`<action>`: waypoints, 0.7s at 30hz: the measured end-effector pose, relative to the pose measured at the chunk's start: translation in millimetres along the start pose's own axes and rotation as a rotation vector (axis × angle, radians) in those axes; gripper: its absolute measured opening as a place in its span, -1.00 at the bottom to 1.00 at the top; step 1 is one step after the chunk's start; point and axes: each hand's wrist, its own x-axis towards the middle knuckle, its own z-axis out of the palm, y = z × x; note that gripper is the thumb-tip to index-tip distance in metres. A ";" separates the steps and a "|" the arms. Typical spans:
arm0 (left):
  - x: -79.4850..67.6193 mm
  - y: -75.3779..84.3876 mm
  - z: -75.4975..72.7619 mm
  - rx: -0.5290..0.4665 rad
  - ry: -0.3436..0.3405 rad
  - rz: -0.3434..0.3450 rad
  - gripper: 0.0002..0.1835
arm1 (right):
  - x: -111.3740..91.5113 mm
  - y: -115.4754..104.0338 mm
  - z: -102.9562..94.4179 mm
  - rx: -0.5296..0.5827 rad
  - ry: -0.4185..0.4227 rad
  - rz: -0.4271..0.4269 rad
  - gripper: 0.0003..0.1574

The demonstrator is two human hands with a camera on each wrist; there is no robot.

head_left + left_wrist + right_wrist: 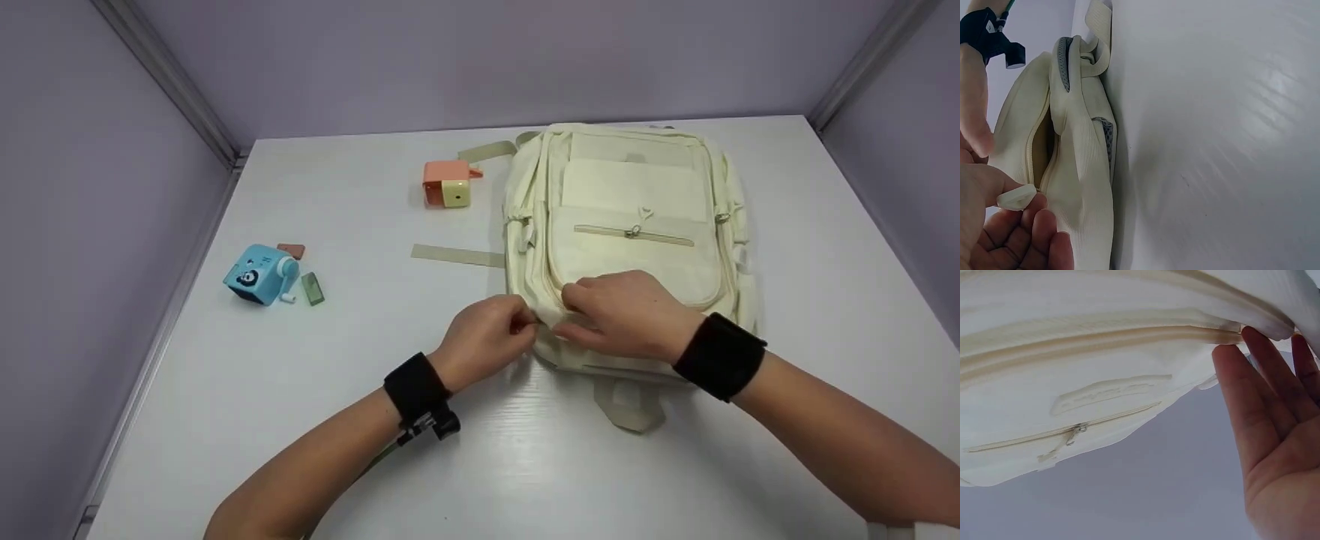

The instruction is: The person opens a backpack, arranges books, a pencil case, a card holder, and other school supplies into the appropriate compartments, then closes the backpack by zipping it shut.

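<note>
A cream backpack [634,187] lies on its back on the white table, its pocket zipper facing up. At its lower left corner my left hand [487,337] pinches a pale zipper pull tab [1016,198] between thumb and forefinger. Just behind that tab, the zipper opening [1044,149] gapes and shows a tan lining. My right hand [626,315] is over the bag's lower front edge. In the right wrist view, its extended fingers [1238,394] touch the bag beside a zipper seam [1185,333]; thumb and forefinger stand apart in the head view.
An orange and yellow pencil sharpener [448,184] stands left of the backpack, near a loose strap [457,256]. Farther left are a blue crank sharpener [259,274], a green eraser [313,289] and a reddish eraser [292,250]. Purple walls [480,60] enclose the table.
</note>
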 end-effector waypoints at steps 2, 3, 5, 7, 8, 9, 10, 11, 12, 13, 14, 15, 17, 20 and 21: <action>-1.1 -0.4 -0.7 0.016 0.001 0.003 -0.95 | 5.0 -4.4 0.4 -0.021 0.009 0.001 -0.58; -1.6 -0.6 -0.7 0.023 0.002 0.006 -0.95 | 7.6 -6.0 0.7 -0.032 0.020 -0.002 -0.58; -2.4 -0.7 -0.7 0.028 0.006 0.010 -0.95 | 11.9 -8.5 0.8 -0.050 0.039 -0.007 -0.63; -2.6 -0.3 -0.3 0.022 0.013 0.016 -0.94 | 14.4 -8.9 0.6 -0.059 0.055 -0.011 -0.66; -2.5 0.2 0.3 0.018 0.017 0.017 -0.94 | 15.2 -8.6 0.4 -0.063 0.061 -0.011 -0.67; -2.4 1.0 0.9 0.012 0.021 0.019 -0.94 | 15.8 -8.2 0.2 -0.065 0.063 -0.011 -0.67; -2.4 2.0 1.7 0.007 0.022 0.018 -0.94 | 16.1 -7.8 0.1 -0.067 0.062 -0.011 -0.67; -2.5 3.3 2.5 0.002 0.021 0.019 -0.94 | 16.3 -7.6 0.0 -0.067 0.059 -0.013 -0.67; -2.5 4.8 3.7 -0.002 0.016 0.022 -0.94 | 16.5 -7.4 0.0 -0.067 0.055 -0.014 -0.66; -2.6 6.5 5.0 -0.007 0.011 0.026 -0.95 | 16.7 -7.4 0.1 -0.067 0.052 -0.017 -0.66; -2.5 8.5 6.4 -0.012 0.007 0.030 -0.95 | 16.9 -7.5 0.2 -0.066 0.048 -0.018 -0.66; -2.3 10.6 7.8 -0.017 0.005 0.036 -0.95 | 17.1 -7.8 0.3 -0.065 0.046 -0.018 -0.66; -1.8 15.2 10.6 -0.021 0.009 0.053 -0.93 | 17.6 -8.4 0.5 -0.064 0.043 -0.016 -0.65; 0.1 21.6 15.4 -0.019 0.031 0.081 -0.91 | 17.4 -8.8 0.5 -0.065 0.044 -0.009 -0.65; 0.7 23.6 17.0 -0.015 0.036 0.090 -0.90 | 17.1 -8.8 0.5 -0.065 0.045 -0.008 -0.66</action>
